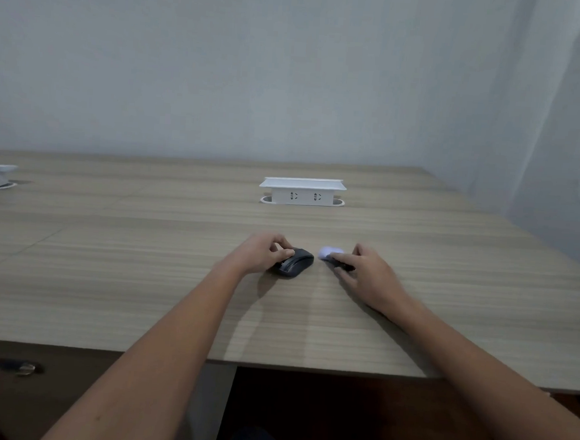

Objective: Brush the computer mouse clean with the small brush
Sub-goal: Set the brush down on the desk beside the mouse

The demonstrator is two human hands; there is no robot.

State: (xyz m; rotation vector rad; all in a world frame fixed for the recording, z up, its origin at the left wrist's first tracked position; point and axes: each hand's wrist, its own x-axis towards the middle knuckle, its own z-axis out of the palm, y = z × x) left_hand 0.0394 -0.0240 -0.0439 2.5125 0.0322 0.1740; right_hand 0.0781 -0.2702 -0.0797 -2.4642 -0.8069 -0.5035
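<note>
Pale wood-grain worktop (140, 278) carries a black mouse (294, 261) near its middle; the left hand (262, 255) curls its fingers around the mouse's left side; just beside it, the right hand (367, 276) pinches the brush (334, 257), dark handle, pale blurred head; a white socket box (302, 191) stands beyond.

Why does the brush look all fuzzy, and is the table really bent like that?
Head view: the brush tip is smeared pale, likely motion blur or glare; the mouse stays sharper; the wide lens bends the table edges; arms cast soft shadows.
</note>
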